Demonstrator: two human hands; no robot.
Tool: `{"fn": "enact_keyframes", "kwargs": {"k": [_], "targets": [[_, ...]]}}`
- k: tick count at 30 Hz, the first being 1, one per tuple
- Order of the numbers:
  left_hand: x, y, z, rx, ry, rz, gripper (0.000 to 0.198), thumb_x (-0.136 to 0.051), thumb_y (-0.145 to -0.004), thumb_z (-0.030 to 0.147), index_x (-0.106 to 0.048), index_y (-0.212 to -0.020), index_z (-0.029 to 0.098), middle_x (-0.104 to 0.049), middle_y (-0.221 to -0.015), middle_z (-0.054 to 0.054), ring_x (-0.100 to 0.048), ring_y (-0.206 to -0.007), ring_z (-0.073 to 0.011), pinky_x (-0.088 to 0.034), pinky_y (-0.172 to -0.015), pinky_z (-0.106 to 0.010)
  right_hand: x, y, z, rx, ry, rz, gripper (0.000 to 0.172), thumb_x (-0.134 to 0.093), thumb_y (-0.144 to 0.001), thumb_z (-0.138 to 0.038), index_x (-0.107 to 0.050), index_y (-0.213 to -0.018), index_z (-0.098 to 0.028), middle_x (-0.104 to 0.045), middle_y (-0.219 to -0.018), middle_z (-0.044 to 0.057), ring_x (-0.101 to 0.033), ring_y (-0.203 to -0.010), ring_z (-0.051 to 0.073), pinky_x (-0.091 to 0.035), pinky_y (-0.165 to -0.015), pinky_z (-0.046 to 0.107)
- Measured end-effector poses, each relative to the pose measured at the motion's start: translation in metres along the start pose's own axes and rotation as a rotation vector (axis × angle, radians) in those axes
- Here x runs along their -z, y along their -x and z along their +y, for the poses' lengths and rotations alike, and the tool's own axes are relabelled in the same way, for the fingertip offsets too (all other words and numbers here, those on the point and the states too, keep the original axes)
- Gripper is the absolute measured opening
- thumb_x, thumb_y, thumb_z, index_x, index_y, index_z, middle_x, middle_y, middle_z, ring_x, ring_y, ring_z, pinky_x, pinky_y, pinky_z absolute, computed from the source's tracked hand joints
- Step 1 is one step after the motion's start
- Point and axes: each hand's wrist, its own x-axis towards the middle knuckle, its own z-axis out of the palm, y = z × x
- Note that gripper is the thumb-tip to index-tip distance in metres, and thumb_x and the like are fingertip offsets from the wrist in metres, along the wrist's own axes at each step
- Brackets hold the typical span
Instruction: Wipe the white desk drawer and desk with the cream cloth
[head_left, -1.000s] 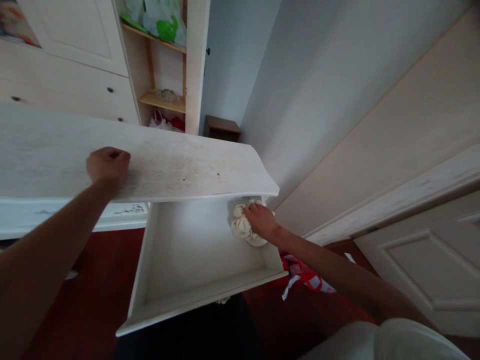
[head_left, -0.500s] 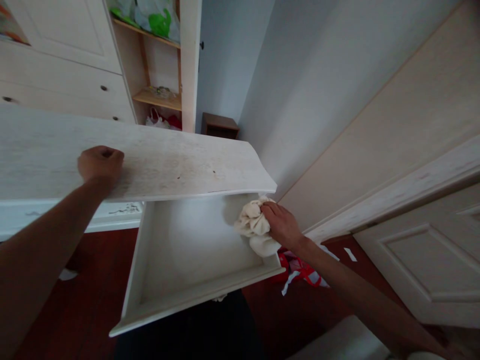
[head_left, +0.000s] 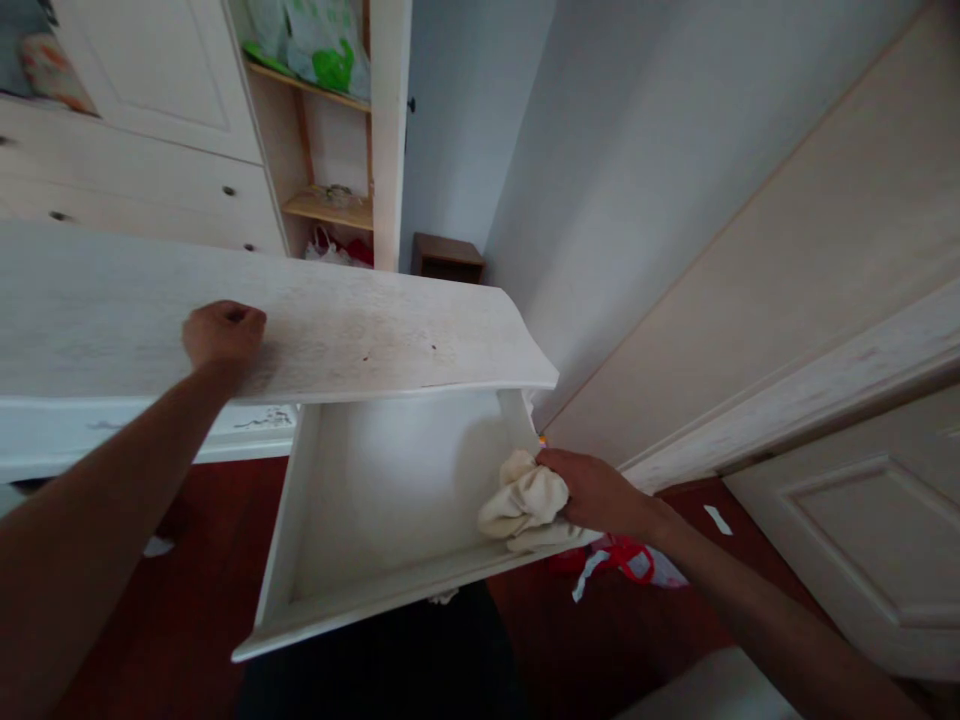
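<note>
A white drawer (head_left: 390, 490) is pulled out from beneath a worn white cabinet top (head_left: 420, 330). At the drawer's front right corner, my right hand (head_left: 596, 490) is closed on a bunched cream cloth (head_left: 525, 500), which lies over the drawer's right side and reaches its front edge. My left hand (head_left: 225, 335) rests as a fist on the cabinet top, left of the drawer. Its fingers are curled, and nothing shows in them.
Behind stands a white cupboard (head_left: 157, 190) with shelves holding plastic bags (head_left: 322, 50). A small brown box (head_left: 448, 257) sits by the wall. Red bag straps (head_left: 630, 560) lie on the dark red floor at right, near a white panelled door (head_left: 870, 550).
My right hand has moved the cloth along the drawer's right side, from near the back toward the front corner. The left fist stays on the cabinet top. The view has shifted slightly.
</note>
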Motion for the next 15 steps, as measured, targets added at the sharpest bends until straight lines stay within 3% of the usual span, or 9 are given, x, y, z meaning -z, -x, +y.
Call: {"fn": "enact_keyframes", "kwargs": {"k": [5,10,13,15], "targets": [[0.005,0.002,0.001,-0.011,-0.017,-0.048,0.032,-0.06,-0.087,0.028,-0.079,-0.109,0.013,-0.077,-0.107,-0.012,-0.069,-0.099,-0.0281,-0.052,-0.085,-0.034,0.028,-0.034,0.005,0.023,-0.413,0.467,0.028,-0.069,-0.075,-0.034,-0.054,-0.095,-0.023,-0.07,-0.089,0.003,-0.064,-0.079,0.02,-0.049,-0.073,0.031],[0.006,0.0,-0.005,-0.019,0.031,-0.016,0.022,-0.061,-0.085,0.03,-0.077,-0.094,0.018,-0.077,-0.096,-0.009,-0.068,-0.091,-0.0272,-0.05,-0.078,-0.033,0.066,-0.109,0.001,0.025,-0.768,1.084,0.038,-0.07,-0.068,-0.034,-0.053,-0.1,-0.022,-0.07,-0.092,0.003,-0.062,-0.081,0.02,-0.051,-0.074,0.033],[0.006,-0.001,-0.008,-0.045,0.049,-0.022,0.021,-0.059,-0.086,0.03,-0.075,-0.092,0.018,-0.077,-0.095,-0.009,-0.068,-0.091,-0.0269,-0.049,-0.077,-0.032,0.083,-0.161,-0.003,0.046,-0.807,1.331,0.043,-0.069,-0.072,-0.034,-0.051,-0.109,-0.021,-0.069,-0.1,0.004,-0.061,-0.09,0.021,-0.051,-0.082,0.035],[0.007,-0.001,-0.009,-0.048,0.048,-0.033,0.022,-0.058,-0.086,0.031,-0.075,-0.091,0.019,-0.077,-0.097,-0.01,-0.069,-0.093,-0.0273,-0.048,-0.076,-0.031,0.087,-0.19,-0.006,0.036,-0.664,1.36,0.042,-0.067,-0.076,-0.033,-0.05,-0.112,-0.021,-0.068,-0.105,0.007,-0.061,-0.095,0.022,-0.051,-0.086,0.036]]}}
